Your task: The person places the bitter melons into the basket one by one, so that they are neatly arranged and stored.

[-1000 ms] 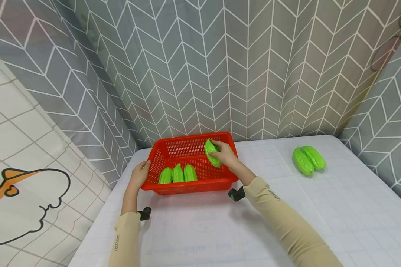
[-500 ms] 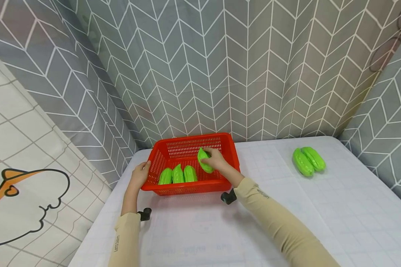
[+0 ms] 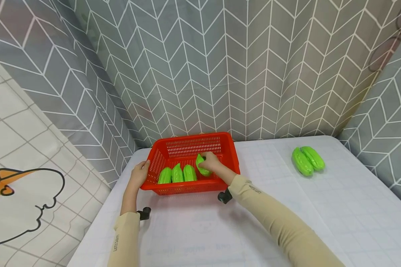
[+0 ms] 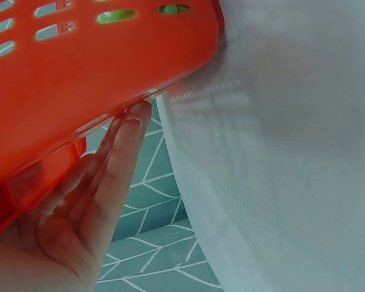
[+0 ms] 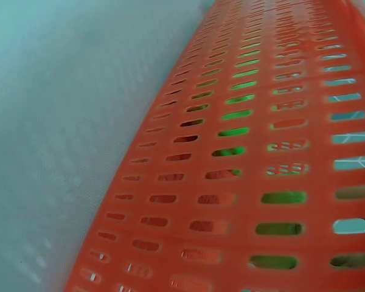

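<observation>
A red slotted plastic basket (image 3: pixel 194 188) stands on the table. My left hand (image 3: pixel 139 175) grips its left rim; in the left wrist view the fingers (image 4: pixel 112 176) reach along the underside of the rim. Inside the basket, my right hand (image 3: pixel 212 163) holds a glossy bright green bitter melon (image 3: pixel 203 170), ridged and pointed at the tip, low over the basket floor. To its left lies a row of three more bitter melons (image 3: pixel 178 173). The right wrist view shows mainly the basket's slotted wall (image 5: pixel 231 152), with green behind the slots and the right hand mostly hidden.
Two more bitter melons (image 3: pixel 308 160) lie side by side on the right part of the white-covered table (image 3: pixel 274 185). Behind the basket hangs a grey patterned curtain (image 3: pixel 204 74). A cartoon-printed white cloth (image 3: pixel 26 193) hangs at the left.
My right hand has lowered the held bitter melon into the basket and moved it left, close to the row. My left hand has stayed on the rim.
</observation>
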Action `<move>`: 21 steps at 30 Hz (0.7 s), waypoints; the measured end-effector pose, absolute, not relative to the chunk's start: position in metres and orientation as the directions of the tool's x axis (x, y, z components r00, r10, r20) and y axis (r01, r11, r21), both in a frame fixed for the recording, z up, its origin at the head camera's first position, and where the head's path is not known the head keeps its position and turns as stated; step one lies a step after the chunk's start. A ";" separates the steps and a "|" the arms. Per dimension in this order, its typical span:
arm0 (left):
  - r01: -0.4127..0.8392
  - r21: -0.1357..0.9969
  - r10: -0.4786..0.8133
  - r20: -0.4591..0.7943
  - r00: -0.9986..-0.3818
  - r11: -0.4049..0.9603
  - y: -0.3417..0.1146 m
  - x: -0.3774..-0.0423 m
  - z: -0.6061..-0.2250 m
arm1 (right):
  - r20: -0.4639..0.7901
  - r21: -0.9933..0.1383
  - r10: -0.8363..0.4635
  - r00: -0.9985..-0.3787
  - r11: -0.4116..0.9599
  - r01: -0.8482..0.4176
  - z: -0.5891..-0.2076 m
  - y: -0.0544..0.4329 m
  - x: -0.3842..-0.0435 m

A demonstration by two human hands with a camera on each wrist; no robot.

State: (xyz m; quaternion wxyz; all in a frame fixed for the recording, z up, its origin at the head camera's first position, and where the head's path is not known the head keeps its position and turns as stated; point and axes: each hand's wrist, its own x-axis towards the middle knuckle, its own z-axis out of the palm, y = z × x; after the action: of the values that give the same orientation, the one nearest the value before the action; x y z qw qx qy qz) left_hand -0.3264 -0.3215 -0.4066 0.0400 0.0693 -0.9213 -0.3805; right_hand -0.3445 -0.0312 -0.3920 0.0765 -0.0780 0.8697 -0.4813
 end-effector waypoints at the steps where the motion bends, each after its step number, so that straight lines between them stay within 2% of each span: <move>1: -0.096 0.706 -0.157 0.021 -0.987 0.701 -0.322 -0.327 -0.407 | -0.064 -0.845 -0.208 -0.976 0.531 -0.057 -0.393 -0.032 -0.345; 16: -0.104 0.705 -0.155 0.009 -0.988 0.701 -0.322 -0.330 -0.405 | -0.202 -0.749 -0.222 -0.954 0.662 0.005 -0.397 -0.043 -0.355; 21: -0.102 0.703 -0.157 0.013 -0.988 0.703 -0.322 -0.330 -0.406 | -0.231 -0.747 -0.235 -0.944 0.665 0.017 -0.409 -0.047 -0.369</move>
State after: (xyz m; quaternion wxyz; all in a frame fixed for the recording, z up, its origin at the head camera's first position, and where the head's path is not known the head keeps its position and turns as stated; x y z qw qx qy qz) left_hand -0.3304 -0.3219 -0.4061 0.0360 0.0702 -0.9221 -0.3787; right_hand -0.3686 -0.0474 -0.4092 0.1557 -0.0607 0.8989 -0.4050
